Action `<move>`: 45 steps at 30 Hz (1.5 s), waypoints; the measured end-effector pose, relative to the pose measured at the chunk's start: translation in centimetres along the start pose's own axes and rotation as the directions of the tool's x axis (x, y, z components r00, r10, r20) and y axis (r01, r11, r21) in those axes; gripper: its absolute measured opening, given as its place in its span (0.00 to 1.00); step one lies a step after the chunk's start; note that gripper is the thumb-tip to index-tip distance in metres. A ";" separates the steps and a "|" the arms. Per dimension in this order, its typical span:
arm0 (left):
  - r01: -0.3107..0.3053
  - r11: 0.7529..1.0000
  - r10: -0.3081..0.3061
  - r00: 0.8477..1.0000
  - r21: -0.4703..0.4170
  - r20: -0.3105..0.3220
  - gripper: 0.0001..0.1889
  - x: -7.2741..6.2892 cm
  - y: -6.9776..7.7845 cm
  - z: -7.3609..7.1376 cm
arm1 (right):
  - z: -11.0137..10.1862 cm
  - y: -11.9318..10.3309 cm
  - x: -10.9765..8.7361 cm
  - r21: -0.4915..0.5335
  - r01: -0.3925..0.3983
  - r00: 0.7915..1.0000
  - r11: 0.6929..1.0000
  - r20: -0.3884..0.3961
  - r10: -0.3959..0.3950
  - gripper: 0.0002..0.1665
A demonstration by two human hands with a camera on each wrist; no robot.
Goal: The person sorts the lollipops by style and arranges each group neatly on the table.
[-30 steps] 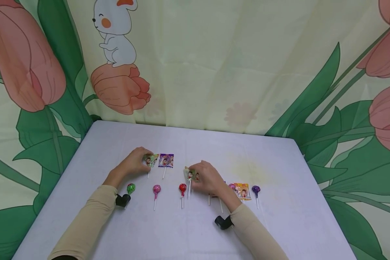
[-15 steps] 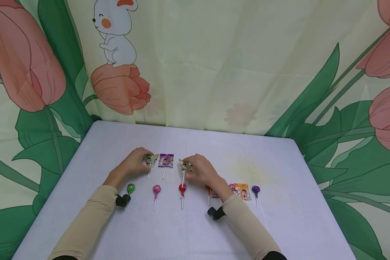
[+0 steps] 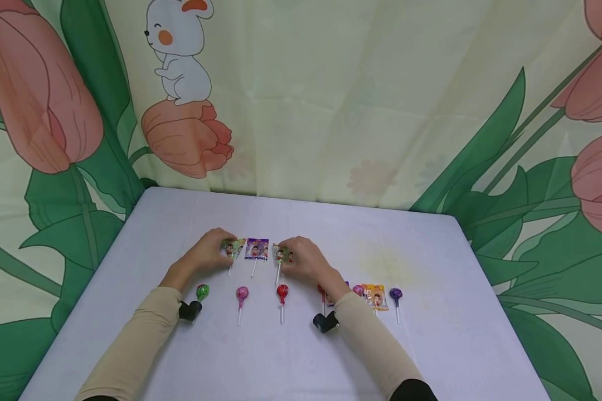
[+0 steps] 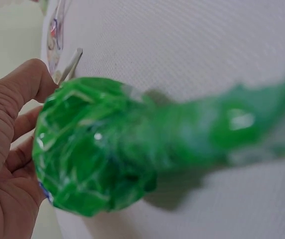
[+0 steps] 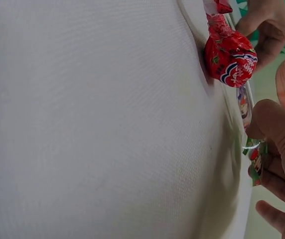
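Observation:
My left hand [image 3: 207,253] pinches the edge of a flat-wrapped lollipop with a green-yellow wrapper [image 3: 236,248], which lies at the left of the back row. Beside it is a lollipop in a purple square wrapper [image 3: 257,249]. To the right of that, my right hand [image 3: 307,262] grips a lollipop in a green, red-printed wrapper [image 3: 282,254], its white stick pointing toward the front. The right wrist view shows this green wrapper [image 5: 255,158] between thumb and fingers. A round green lollipop [image 4: 90,144] fills the left wrist view, hiding part of the left hand.
In front lie round lollipops: green [image 3: 203,291], pink [image 3: 242,292] and red [image 3: 282,292]. By the right forearm are an orange-wrapped lollipop [image 3: 374,295] and a purple round one [image 3: 396,294]; others there are partly hidden. A printed curtain [image 3: 301,139] hangs behind the white table [image 3: 431,356].
My right hand has moved left and back with the green-wrapped lollipop, beside the purple-wrapped one, then slightly lower in the last half second. The left hand has stayed in place.

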State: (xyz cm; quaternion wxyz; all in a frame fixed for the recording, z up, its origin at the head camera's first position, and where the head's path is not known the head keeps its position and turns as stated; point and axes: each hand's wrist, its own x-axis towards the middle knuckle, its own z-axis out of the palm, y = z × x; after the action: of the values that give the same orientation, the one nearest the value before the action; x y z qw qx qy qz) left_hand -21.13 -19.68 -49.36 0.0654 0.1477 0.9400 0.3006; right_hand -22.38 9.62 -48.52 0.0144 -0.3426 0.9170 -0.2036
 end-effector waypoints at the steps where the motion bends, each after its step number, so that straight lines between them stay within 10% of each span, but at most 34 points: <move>1: -0.002 1.000 0.002 1.000 0.000 0.001 0.32 0.0 0.0 0.0 | 0.1 0.0 0.0 0.001 -0.007 1.000 1.000 0.005 0.007 0.27; 45: 0.022 0.999 -0.023 1.000 0.026 0.007 0.32 0.2 0.0 0.2 | -0.1 -0.6 -1.3 0.007 -0.033 0.999 0.999 0.012 0.033 0.33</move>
State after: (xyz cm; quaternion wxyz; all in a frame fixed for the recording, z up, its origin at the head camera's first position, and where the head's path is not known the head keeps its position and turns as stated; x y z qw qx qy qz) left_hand -21.28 -19.56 -49.53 0.0702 0.1391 0.9452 0.2869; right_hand -21.04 10.13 -48.37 0.0246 -0.3286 0.9217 -0.2047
